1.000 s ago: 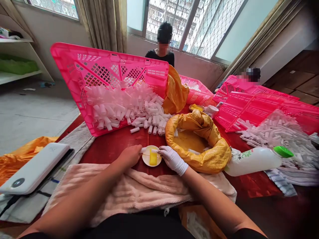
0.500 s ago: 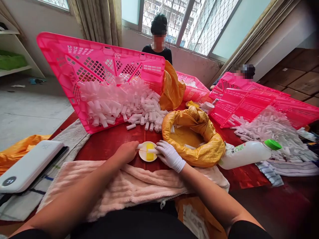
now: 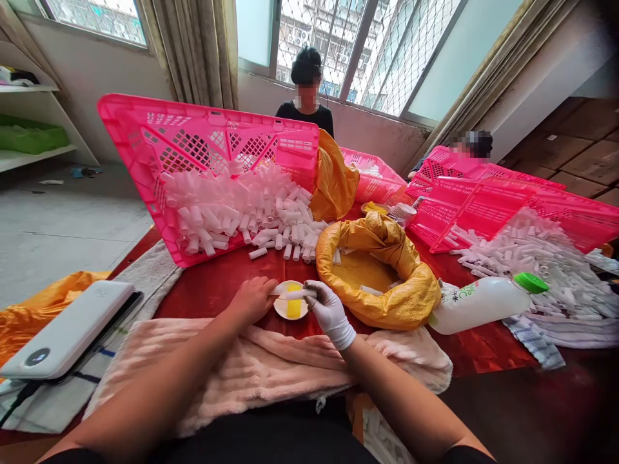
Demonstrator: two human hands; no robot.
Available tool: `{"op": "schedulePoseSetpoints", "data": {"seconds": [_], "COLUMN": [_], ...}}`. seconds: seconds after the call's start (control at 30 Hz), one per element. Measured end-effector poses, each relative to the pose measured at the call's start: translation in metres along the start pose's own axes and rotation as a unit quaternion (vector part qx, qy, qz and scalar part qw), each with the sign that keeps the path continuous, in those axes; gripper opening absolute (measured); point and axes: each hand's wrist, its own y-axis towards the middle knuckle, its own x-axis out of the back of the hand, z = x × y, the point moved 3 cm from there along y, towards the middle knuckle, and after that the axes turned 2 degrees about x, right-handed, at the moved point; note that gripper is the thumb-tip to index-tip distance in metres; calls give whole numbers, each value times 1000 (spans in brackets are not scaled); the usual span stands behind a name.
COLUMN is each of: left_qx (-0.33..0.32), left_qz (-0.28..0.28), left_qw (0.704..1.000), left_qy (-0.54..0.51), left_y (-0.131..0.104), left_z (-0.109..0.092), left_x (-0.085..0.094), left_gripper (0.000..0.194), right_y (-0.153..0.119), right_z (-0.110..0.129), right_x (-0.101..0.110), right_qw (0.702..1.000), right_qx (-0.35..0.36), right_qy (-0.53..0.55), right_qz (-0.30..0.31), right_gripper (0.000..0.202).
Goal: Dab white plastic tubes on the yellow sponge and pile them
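My bare left hand (image 3: 254, 298) is closed, its fingertips on one end of a short white tube (image 3: 298, 295). At the other end, my right hand (image 3: 331, 312), in a white glove, pinches the tube between thumb and fingers. White plastic spans the gap between both hands; whether it is one tube or two end to end I cannot tell. Just beneath lies a small round white dish (image 3: 279, 309) with a flat yellow piece (image 3: 293, 309) in it. Beyond my hands, many loose white tubes (image 3: 271, 222) spill from a tipped pink basket (image 3: 193, 129).
A rolled-down yellow sack (image 3: 416, 303) with a few tubes stands right of my hands, beside a white bottle (image 3: 483, 299) with a green cap. A pink towel (image 3: 193, 361) covers the near edge. A power bank (image 3: 72, 328) lies left. Two people sit across the table (image 3: 203, 293).
The white plastic now forms a nearly unbroken line between my hands, where a gap showed before. My right hand's fingers have tilted upward. The view has shifted slightly.
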Motion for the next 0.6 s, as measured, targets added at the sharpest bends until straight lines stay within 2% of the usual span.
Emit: {"op": "schedulePoseSetpoints", "data": {"seconds": [0.03, 0.1, 0.17, 0.23, 0.3, 0.37, 0.43, 0.5, 0.6], "left_qx": [-9, -28, -48, -72, -83, -78, -78, -106, -161], "left_qz": [-11, -20, -16, -7, 12, 45, 97, 164, 259], "left_qw": [1000, 999, 999, 997, 996, 995, 992, 973, 922], "left_qy": [-1, 0, 9, 22, 37, 33, -20, -124, -238], "left_y": [-1, -4, -6, -7, -8, -9, -10, -14, -22], "left_z": [-1, -4, -9, -18, -27, -34, -39, -44, -57], "left_x": [1, 2, 2, 2, 1, 2, 3, 5, 6], "left_gripper": [28, 30, 29, 27, 28, 30, 32, 32, 35], "right_y": [4, 10, 15, 19, 20, 19, 15, 7, -10], "right_z": [-3, -3, 3, 8, 13, 19, 26, 36, 49], "right_x": [0, -2, -3, -7, -10, -12, -10, -5, 5], "right_qw": [997, 987, 981, 980, 982, 986, 990, 992, 990], "right_qx": [-56, -137, -179, -195, -182, -144, -100, -62, -32], "right_qy": [38, 76, 73, 34, -27, -76, -94, -99, -109], "right_qz": [-22, -28, -20, 15, 45, 43, 32, 46, 79], "right_gripper": [33, 39, 41, 36, 34, 39, 40, 39, 39]}}
